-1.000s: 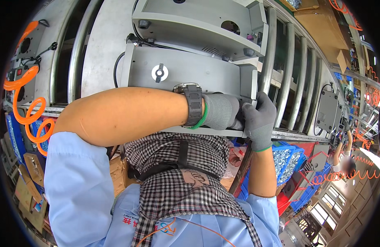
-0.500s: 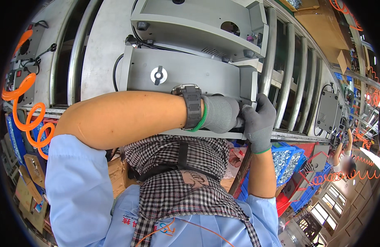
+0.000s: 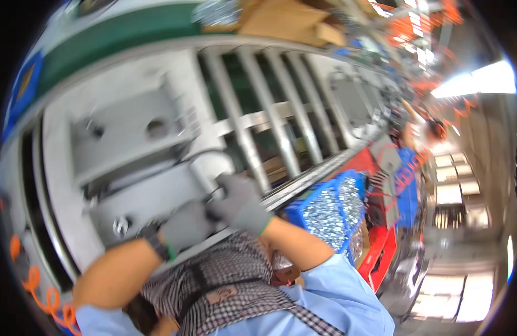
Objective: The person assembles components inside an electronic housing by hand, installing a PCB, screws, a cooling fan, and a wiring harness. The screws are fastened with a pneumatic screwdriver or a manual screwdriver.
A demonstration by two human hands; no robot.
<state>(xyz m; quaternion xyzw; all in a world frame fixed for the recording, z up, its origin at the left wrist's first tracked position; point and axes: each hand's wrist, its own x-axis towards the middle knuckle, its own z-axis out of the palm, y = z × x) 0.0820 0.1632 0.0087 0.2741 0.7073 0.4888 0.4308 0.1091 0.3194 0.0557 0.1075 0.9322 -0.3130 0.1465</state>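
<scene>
The whole picture is smeared by motion. A grey sheet-metal housing (image 3: 152,196) lies on the line in front of me, with a round pale fitting (image 3: 121,225) on its top face. My left hand (image 3: 187,225), in a grey glove, rests at the housing's near right corner with its fingers curled. Beside it and touching it is my right hand (image 3: 240,206), also gloved and closed. Something dark sits between the two hands, too blurred to name. A second grey housing (image 3: 127,126) with a round hole stands just beyond the first.
Metal rollers (image 3: 281,112) run to the right of the housings. Blue bins (image 3: 325,215) of small shiny metal parts stand at near right, above a red bin (image 3: 380,259). Another person (image 3: 424,131) works farther along the line. An orange coiled hose (image 3: 45,297) hangs at lower left.
The view has swung to the right, so the housings and both hands appear farther left and tilted. My hands stay together at the housing's near right corner.
</scene>
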